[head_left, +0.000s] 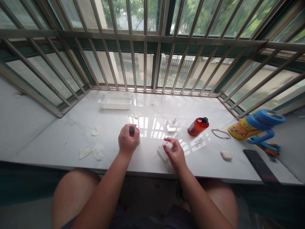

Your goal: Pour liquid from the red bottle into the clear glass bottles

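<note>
My left hand [128,138] is wrapped round a small bottle [132,129]; its black cap and a bit of reddish body show at the top of the fist, and the rest is hidden. Thumb and fingers of my right hand [174,152] close round the top of a clear, squarish container [163,152] near the table's front edge. A similar clear container [172,124] with a whitish top stands just beyond it. To its right a red bottle [198,126] with a black cap is on the white tabletop.
A white perforated basket [116,101] sits at the back left. Crumpled tissues [91,152] lie left of my hands. On the right are a cord loop [220,134], a blue and yellow flask [254,124], a pale rounded case [226,155] and a phone [259,165]. Window bars [152,37] border the back.
</note>
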### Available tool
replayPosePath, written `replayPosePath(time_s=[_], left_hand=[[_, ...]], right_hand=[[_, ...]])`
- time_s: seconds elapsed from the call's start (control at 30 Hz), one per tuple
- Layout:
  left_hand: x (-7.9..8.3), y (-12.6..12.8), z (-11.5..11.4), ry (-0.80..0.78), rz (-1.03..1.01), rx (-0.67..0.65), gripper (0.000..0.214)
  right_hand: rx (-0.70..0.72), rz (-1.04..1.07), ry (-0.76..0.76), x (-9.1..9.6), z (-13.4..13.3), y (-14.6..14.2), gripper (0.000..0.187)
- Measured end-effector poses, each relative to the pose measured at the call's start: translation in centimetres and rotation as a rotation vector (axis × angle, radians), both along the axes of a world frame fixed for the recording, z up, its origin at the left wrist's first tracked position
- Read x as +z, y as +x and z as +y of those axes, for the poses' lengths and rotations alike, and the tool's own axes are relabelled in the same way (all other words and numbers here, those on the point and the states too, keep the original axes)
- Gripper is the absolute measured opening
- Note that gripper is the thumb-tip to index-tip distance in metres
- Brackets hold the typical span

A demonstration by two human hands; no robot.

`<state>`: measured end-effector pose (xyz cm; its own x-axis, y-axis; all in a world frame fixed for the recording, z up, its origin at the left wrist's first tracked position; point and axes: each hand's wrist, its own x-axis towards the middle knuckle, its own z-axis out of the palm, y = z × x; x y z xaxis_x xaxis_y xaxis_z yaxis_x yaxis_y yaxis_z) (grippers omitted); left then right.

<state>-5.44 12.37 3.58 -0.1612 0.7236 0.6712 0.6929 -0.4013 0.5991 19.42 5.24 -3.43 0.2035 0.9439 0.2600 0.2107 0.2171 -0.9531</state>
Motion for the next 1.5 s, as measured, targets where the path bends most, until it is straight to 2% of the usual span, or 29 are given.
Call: replayPosePath(time_s=[1.3,1.5], left_hand=[[-0.3,0.0,-0.2,0.073,-0.028,-0.049,0.008],[-0.5,-0.1,0.0,0.087,-0.023,-0.047,0.009]], right_hand=[[0.003,-0.027,-0.028,1.2,-0.4,-0.1,0.027],[0.004,-0.008,-0.016,0.8,-0.3,-0.1,0.027]])
